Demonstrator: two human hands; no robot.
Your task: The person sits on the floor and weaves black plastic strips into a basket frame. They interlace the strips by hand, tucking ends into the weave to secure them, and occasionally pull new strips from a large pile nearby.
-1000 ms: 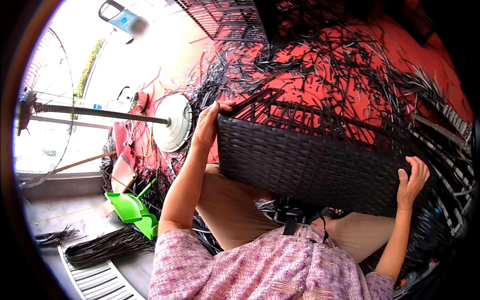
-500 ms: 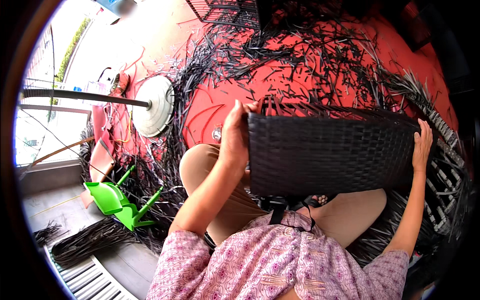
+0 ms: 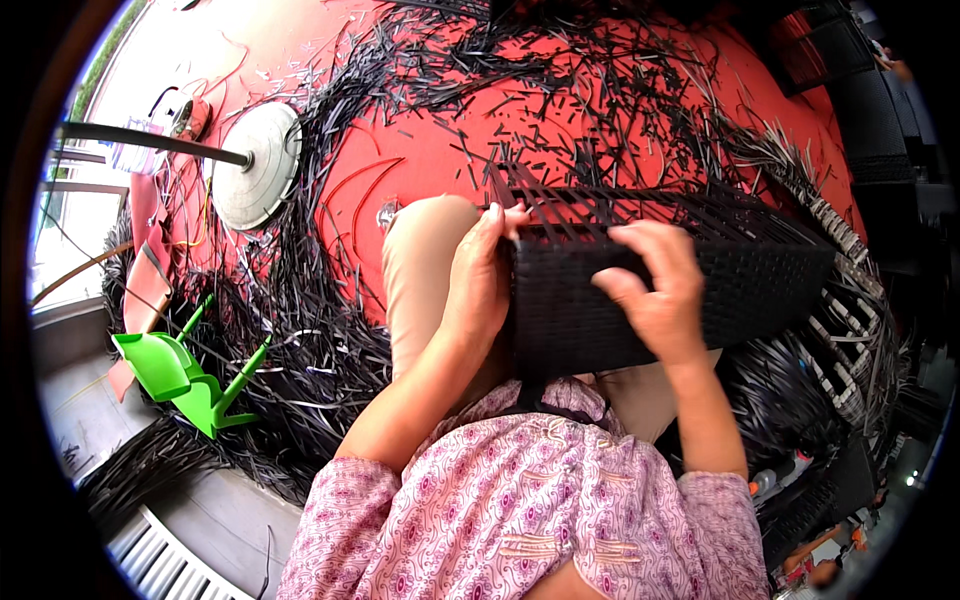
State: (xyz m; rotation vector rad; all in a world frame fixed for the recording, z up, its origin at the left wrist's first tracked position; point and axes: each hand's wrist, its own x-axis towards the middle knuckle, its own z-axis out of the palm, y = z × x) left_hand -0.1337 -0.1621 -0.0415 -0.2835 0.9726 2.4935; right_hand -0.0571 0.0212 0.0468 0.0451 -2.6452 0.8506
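Note:
A black woven basket (image 3: pixel 590 310), box-shaped and made of flat strips, rests on its side across my lap. Its closely woven face is toward me, while strips with gaps between them run along the far upper side. My left hand (image 3: pixel 482 275) grips the basket's left end, its fingertips at the top corner. In front of the woven face, near the upper edge, my right hand (image 3: pixel 660 285) is open and slightly blurred, thumb and fingers apart. Whether its fingertips touch the edge, I cannot tell.
Loose black strips (image 3: pixel 400 100) litter the red floor (image 3: pixel 420 165). At left stand a round grey base (image 3: pixel 262 165) with a pole and a green dustpan (image 3: pixel 165 370). A strip bundle (image 3: pixel 150 475) lies near a white slatted piece (image 3: pixel 170 560). More woven work (image 3: pixel 845 230) is at right.
My right hand has left the basket's right end and moved left along its face, opening. The basket's right end now angles farther away. My left hand still holds the left end.

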